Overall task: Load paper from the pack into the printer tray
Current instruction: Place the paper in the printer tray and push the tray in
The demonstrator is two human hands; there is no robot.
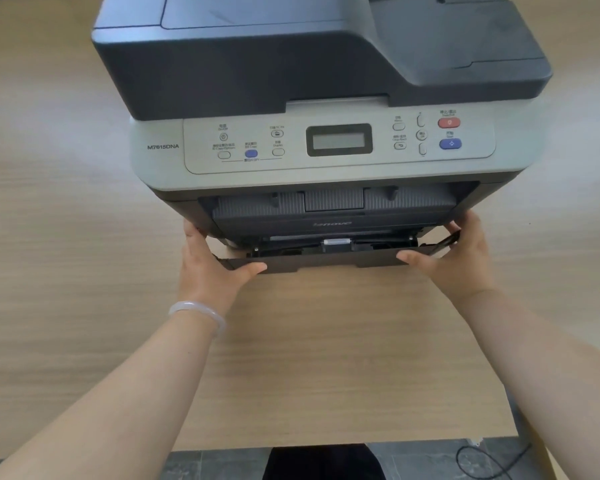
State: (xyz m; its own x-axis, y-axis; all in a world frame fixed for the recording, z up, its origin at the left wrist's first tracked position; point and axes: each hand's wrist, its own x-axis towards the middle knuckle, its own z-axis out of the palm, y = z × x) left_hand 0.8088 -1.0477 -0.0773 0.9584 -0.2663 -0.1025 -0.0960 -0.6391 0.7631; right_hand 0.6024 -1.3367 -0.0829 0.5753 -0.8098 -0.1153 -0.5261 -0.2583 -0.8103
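Observation:
A grey and dark multifunction printer (pixel 326 150) stands on a wooden table. Its black paper tray (pixel 326 259) sticks a short way out of the bottom front. My left hand (pixel 212 261) grips the tray's left corner, thumb along the front edge. My right hand (pixel 454 254) holds the tray's right corner the same way. A pale bracelet circles my left wrist. Inside the tray gap I see dark guides and a small white part; no paper shows. The paper pack is not in view.
The wooden table (pixel 326 358) spreads in front of the printer and to both sides. Its near edge runs along the bottom, with a dark tiled floor and a thin black cable (pixel 482 459) below at the right.

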